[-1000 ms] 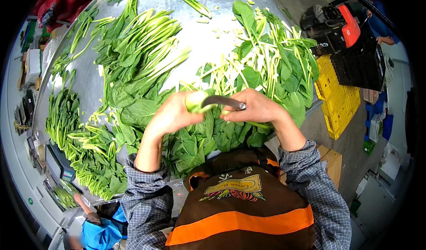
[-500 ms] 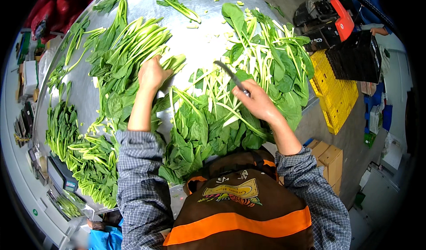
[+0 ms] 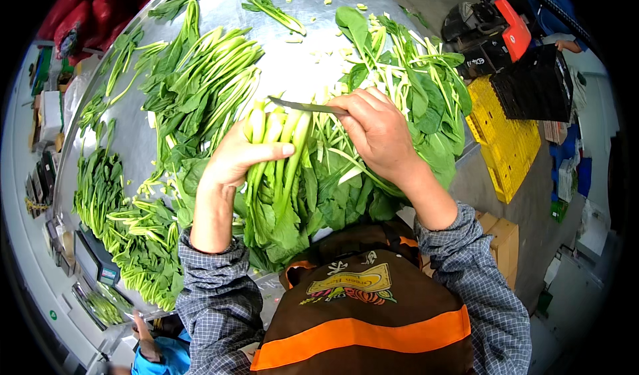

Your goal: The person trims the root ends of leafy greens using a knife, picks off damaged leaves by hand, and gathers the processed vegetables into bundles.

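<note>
My left hand [image 3: 234,154] is closed round a bunch of leafy greens [image 3: 276,175], its thumb lying across the pale stems. The stem ends point away from me and the leaves hang toward my apron. My right hand [image 3: 379,132] grips a knife [image 3: 307,106] with a dark, narrow blade. That blade lies across the stem ends, touching or just above them; I cannot tell which. A heap of loose greens [image 3: 426,102] spreads under and beyond my right hand. Left of the bunch lies a row of stacked greens [image 3: 206,75], stems toward the far right.
The metal table [image 3: 219,15] carries cut stem bits and smaller piles of greens [image 3: 143,255] at near left, beside a scale [image 3: 96,258]. Off its right side are a yellow pallet [image 3: 506,149], a black crate [image 3: 536,85] and cardboard boxes [image 3: 499,242]. Another person's arm [image 3: 145,338] shows at lower left.
My left hand has brought a bunch of greens nearer and turned it stems-away. The knife has swung left from over the heap to the stem ends. Another person's arm has appeared at lower left.
</note>
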Available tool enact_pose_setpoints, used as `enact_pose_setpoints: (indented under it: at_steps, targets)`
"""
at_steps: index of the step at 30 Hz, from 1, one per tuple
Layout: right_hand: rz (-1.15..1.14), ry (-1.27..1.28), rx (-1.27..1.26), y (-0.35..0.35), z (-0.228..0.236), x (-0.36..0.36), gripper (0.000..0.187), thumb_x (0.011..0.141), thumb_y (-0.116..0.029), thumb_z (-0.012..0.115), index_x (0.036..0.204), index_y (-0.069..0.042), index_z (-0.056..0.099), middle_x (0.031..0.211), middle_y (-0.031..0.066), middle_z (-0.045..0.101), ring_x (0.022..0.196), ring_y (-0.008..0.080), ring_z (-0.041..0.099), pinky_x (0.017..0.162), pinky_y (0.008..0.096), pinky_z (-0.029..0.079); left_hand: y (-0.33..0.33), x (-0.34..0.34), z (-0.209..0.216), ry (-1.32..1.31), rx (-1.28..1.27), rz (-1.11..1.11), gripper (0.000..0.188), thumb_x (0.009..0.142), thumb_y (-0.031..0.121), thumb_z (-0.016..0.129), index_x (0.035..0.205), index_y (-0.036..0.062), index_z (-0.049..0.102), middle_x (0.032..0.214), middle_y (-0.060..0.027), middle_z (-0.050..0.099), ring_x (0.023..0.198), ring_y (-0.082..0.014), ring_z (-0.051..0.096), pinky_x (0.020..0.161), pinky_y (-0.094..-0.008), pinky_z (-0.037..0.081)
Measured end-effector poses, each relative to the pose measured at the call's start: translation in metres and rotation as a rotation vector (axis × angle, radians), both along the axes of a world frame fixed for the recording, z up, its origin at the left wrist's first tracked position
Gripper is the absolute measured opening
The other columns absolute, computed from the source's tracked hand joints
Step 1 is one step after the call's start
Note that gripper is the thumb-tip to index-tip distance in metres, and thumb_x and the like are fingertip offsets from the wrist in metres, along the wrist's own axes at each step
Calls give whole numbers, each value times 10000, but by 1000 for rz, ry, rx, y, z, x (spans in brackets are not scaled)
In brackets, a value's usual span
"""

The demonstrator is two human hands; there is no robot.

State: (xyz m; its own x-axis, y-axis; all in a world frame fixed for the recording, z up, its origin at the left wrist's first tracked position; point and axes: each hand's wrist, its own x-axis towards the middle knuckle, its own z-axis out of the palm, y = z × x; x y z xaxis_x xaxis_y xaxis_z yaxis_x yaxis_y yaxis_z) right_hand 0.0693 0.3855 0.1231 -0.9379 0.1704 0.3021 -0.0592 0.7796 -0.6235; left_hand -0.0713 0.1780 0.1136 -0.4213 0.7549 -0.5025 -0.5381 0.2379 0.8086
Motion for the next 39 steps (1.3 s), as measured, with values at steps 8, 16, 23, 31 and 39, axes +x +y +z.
enact_pose_setpoints:
  at_steps: [8, 16, 23, 31, 39]
  targets:
    - [200, -201, -171, 20, -80, 31, 136, 936, -116, 581, 1027, -41, 646, 925, 122, 641, 904, 304, 607, 797, 398, 483, -12, 42, -64, -240, 76, -24, 687, 663, 69, 804, 1293, -14, 543, 1160, -93, 660, 1030, -210, 644, 964, -331, 488]
    - [211, -182, -181, 3, -66, 36, 151, 910, -87, 596, 1047, -40, 640, 911, 116, 637, 871, 308, 606, 791, 395, 485, -30, 64, -86, -265, 137, 42, 660, 676, 80, 764, 1285, -12, 527, 1082, -88, 655, 942, -199, 655, 862, -322, 532]
    - [206, -96, -147, -2, -51, 32, 202, 840, -18, 609, 1037, -44, 639, 890, 113, 634, 846, 307, 601, 773, 396, 473, -37, 63, -88, -358, 271, 92, 725, 670, 106, 746, 1335, -25, 489, 1162, -97, 632, 1043, -193, 625, 910, -319, 505]
    - [257, -45, -134, -12, -55, 23, 199, 809, -6, 613, 1005, -24, 584, 860, 131, 575, 811, 326, 556, 771, 406, 444, -29, 92, -111, -582, 440, 206, 647, 723, 80, 681, 1329, -31, 486, 1139, -125, 632, 976, -217, 646, 854, -331, 541]
    - [176, -320, -176, 14, -113, 41, 184, 937, -176, 589, 1048, -42, 649, 1001, 119, 670, 930, 298, 637, 835, 389, 511, -35, 83, -96, -413, 414, 132, 733, 650, 67, 729, 1333, -38, 484, 1171, -113, 629, 1045, -225, 620, 945, -339, 486]
